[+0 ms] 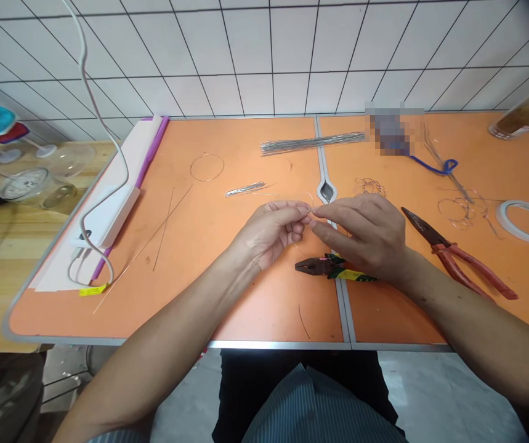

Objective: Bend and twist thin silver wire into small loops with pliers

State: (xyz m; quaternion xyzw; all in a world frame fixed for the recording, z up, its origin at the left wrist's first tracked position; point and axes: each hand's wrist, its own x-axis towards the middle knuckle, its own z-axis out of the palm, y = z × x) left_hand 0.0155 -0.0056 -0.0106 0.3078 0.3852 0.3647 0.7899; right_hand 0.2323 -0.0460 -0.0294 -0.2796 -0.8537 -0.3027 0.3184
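Observation:
My left hand (268, 231) and my right hand (361, 237) meet above the orange table (190, 307), pinching a thin copper-coloured wire (309, 212) between their fingertips. The wire curves in a faint loop below and beyond my fingers. Under my right hand lie combination pliers (324, 267) with black jaws and yellow-green grips. Red-handled pliers (470, 267) lie open to the right of that hand, not touched. Small tangled wire loops (458, 212) sit farther right.
A bundle of straight silver wires (313, 143) and a smaller bundle (244, 189) lie beyond my hands, near a wire ring (207, 167). A tape roll (527, 221), blue cord (435, 165) and white power strip (107, 215) with its cable are on the table. The far edge meets a tiled wall.

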